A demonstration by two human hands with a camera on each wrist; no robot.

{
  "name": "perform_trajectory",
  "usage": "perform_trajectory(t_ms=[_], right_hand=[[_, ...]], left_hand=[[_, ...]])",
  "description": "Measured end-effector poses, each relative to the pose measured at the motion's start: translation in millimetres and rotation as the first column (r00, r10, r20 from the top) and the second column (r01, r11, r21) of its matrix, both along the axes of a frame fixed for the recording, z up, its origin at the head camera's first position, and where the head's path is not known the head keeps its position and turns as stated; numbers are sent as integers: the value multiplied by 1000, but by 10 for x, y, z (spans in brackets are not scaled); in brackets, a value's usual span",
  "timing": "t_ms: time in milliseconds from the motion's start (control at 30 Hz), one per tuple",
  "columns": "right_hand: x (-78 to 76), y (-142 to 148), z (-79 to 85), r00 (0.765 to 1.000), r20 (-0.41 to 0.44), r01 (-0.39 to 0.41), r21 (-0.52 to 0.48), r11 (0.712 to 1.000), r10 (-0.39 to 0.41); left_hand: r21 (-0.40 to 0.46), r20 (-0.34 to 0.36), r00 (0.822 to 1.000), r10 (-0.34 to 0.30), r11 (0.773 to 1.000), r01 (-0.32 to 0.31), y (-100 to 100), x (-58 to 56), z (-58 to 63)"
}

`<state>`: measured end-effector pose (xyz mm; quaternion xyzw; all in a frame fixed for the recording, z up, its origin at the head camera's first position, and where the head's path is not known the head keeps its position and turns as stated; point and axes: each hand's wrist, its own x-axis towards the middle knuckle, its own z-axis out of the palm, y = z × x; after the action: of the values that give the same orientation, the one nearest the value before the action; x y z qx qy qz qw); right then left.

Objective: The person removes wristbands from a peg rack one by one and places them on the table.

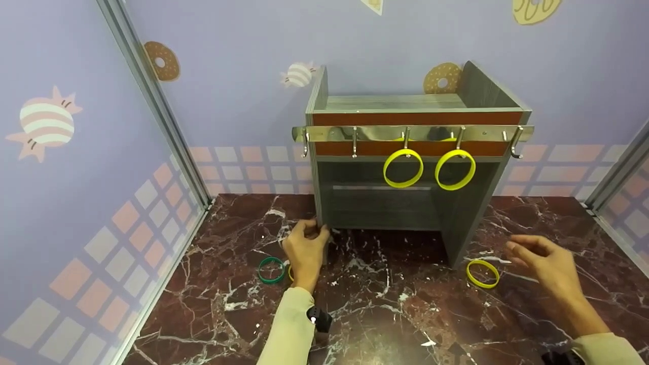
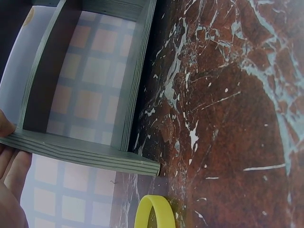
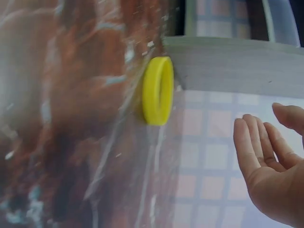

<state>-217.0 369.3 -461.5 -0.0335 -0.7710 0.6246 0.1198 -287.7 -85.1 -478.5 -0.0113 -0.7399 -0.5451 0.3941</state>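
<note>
A small grey wooden shelf unit (image 1: pixel 471 213) stands on the dark red marbled table. My left hand (image 1: pixel 306 251) pinches the front edge of its left side panel (image 2: pixel 90 156), thumb on the inner face and fingers outside. Near that hand lie a green wristband (image 1: pixel 259 271) and a yellow wristband (image 2: pixel 164 211), mostly hidden by the hand in the head view. My right hand (image 1: pixel 550 266) hovers right of the unit, fingers loosely bent and holding nothing. Between it and the right panel lies another yellow wristband (image 1: pixel 469 276), apart from the hand.
Across the unit's front runs a metal hook rail (image 1: pixel 372 133) with several hooks. One yellow wristband (image 1: pixel 385 175) hangs from a middle hook, and a second yellow wristband (image 1: pixel 473 175) from the hook to its right. Patterned walls (image 1: pixel 243 111) enclose the table (image 1: pixel 375 324) at the back and sides.
</note>
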Motion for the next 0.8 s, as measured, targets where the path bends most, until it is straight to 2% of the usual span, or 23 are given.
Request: perform_trajectory(t_ms=[67, 200, 333, 467, 633, 800], right_hand=[[6, -37, 55, 999, -39, 22, 58, 998, -19], [16, -130, 154, 994, -107, 38, 46, 998, -33], [23, -239, 261, 978, -205, 19, -45, 999, -28], [34, -367, 379, 956, -292, -37, -168, 985, -14], [62, -525, 517, 941, -336, -34, -188, 982, -32], [90, -645, 649, 935, -351, -38, -222, 974, -43]], left_hand=[[2, 2, 1000, 0, 1000, 0, 1, -1, 0], [4, 0, 1000, 5, 1000, -5, 8, 1, 2], [3, -3, 1000, 5, 1000, -5, 10, 5, -6], [15, 11, 1000, 0, 1000, 0, 7, 16, -9], [24, 40, 999, 1, 1000, -2, 2, 21, 3], [3, 20, 1000, 16, 1000, -16, 7, 10, -5]])
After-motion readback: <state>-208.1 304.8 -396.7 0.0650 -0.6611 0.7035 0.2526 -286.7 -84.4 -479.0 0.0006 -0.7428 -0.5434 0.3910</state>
